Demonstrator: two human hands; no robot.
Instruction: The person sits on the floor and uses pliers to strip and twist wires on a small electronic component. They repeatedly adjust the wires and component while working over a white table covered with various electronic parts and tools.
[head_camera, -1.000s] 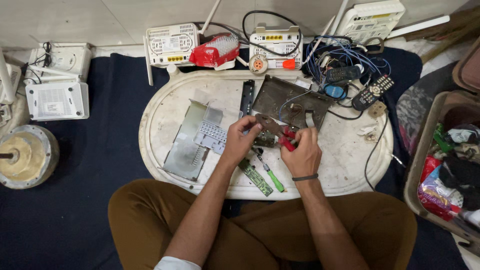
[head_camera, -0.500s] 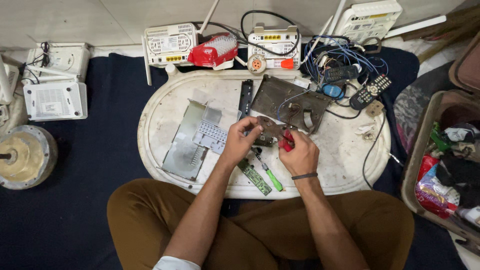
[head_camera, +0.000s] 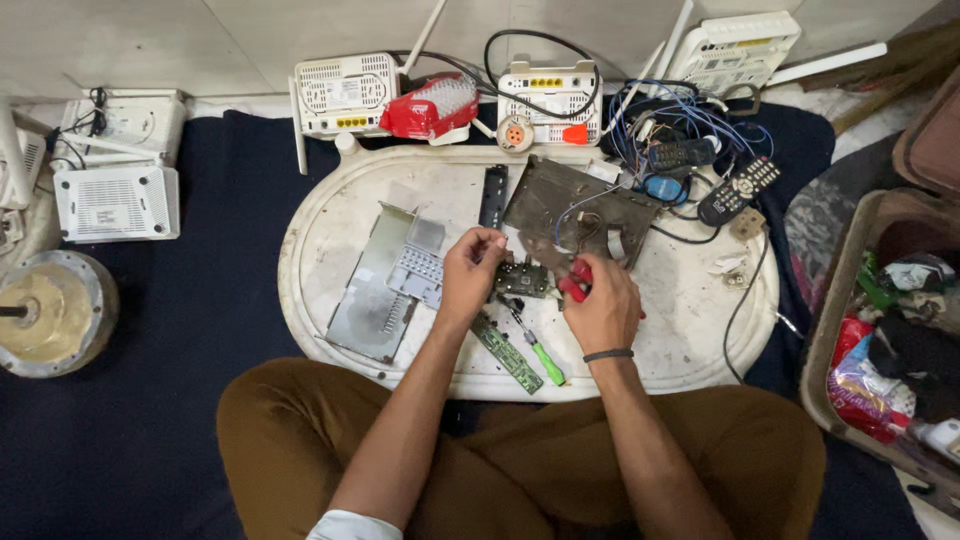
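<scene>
On a white oval tray (head_camera: 330, 215), my left hand (head_camera: 470, 275) pinches the left edge of a small dark circuit board (head_camera: 522, 281). My right hand (head_camera: 600, 312) grips red-handled pliers (head_camera: 575, 280) whose jaws sit at the board's right edge. A green-handled screwdriver (head_camera: 538, 352) and a long green circuit strip (head_camera: 507, 354) lie just below my hands. A grey metal cover (head_camera: 385, 285) lies to the left. Behind the board sits a tarnished metal plate (head_camera: 570, 205) with thin wires.
Several white routers (head_camera: 345, 95) and a red box (head_camera: 432, 105) line the wall. Tangled blue wires (head_camera: 680, 125) and remote controls (head_camera: 735, 190) sit at the back right. A bin of clutter (head_camera: 900, 340) stands right, a round metal part (head_camera: 50, 315) left.
Both hands stay on the board and pliers, with only small shifts. The view has drifted slightly.
</scene>
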